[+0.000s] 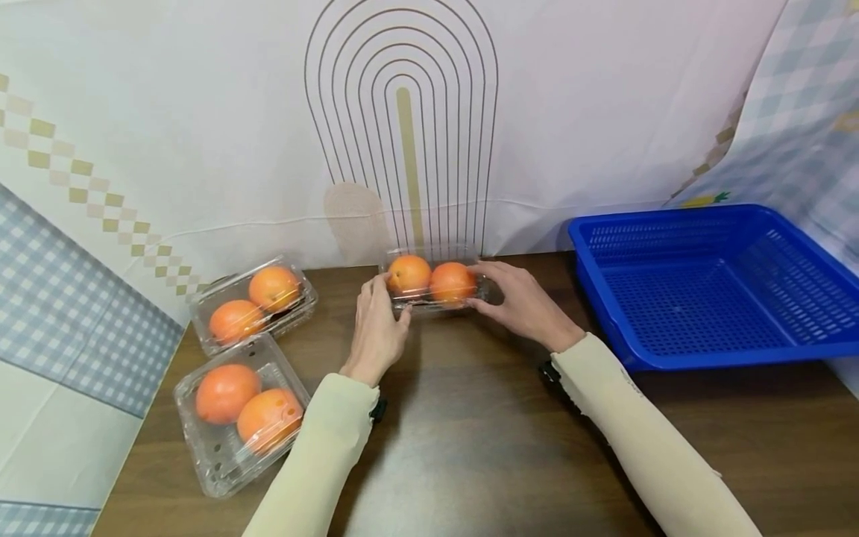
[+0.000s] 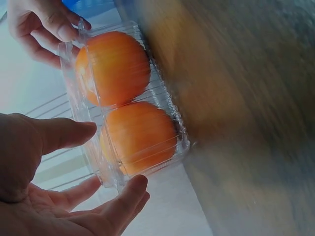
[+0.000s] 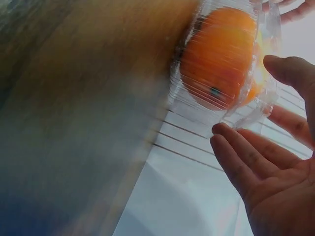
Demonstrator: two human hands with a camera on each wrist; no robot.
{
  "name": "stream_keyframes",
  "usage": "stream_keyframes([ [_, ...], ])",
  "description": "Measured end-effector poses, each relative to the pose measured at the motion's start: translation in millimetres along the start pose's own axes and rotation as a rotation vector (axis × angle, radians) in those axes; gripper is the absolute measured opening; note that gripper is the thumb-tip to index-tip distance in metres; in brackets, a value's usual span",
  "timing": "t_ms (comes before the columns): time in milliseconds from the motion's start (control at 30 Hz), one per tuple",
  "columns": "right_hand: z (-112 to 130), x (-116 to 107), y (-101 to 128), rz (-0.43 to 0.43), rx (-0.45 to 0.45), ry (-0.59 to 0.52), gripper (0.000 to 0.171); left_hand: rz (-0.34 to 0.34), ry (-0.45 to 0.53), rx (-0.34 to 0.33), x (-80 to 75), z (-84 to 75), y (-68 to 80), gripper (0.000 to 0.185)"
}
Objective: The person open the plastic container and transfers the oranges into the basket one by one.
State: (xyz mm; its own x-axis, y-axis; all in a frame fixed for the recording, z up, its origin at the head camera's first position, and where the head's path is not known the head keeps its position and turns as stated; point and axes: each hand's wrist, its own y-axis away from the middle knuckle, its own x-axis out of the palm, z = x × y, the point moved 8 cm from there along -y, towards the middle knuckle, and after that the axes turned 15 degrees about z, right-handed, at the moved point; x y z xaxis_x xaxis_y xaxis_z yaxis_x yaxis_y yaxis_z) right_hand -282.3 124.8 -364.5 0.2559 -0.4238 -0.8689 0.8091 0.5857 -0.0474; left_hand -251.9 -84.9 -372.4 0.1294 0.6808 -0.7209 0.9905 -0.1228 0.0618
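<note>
A clear plastic clamshell box [image 1: 435,287] with two oranges inside lies at the back middle of the dark wooden table [image 1: 470,447]. My left hand [image 1: 394,298] holds its left end between thumb and fingers. My right hand [image 1: 485,287] grips its right end the same way. In the left wrist view the box [image 2: 128,105] is sharp while the table is blurred, and the left hand [image 2: 115,157] brackets its near end. The right wrist view has the box [image 3: 221,59] just beyond the right hand [image 3: 246,98], with a fingertip on its rim.
Two more clamshell boxes of oranges lie at the left, one further back [image 1: 253,302] and one nearer [image 1: 236,410]. A blue slotted basket [image 1: 698,362] stands at the right. A patterned cloth backdrop hangs behind the table.
</note>
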Motion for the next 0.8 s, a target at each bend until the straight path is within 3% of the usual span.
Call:
stream_keyframes([
  [333,-6.7,-2.5,10.0,0.058,0.042,-0.065,0.051,0.008,-0.025,0.028,3.3,-5.7,7.6,0.06],
  [800,-6.4,-3.4,19.9,0.089,0.153,-0.195,0.066,0.013,-0.039,0.053,6.2,-9.5,15.3,0.067],
])
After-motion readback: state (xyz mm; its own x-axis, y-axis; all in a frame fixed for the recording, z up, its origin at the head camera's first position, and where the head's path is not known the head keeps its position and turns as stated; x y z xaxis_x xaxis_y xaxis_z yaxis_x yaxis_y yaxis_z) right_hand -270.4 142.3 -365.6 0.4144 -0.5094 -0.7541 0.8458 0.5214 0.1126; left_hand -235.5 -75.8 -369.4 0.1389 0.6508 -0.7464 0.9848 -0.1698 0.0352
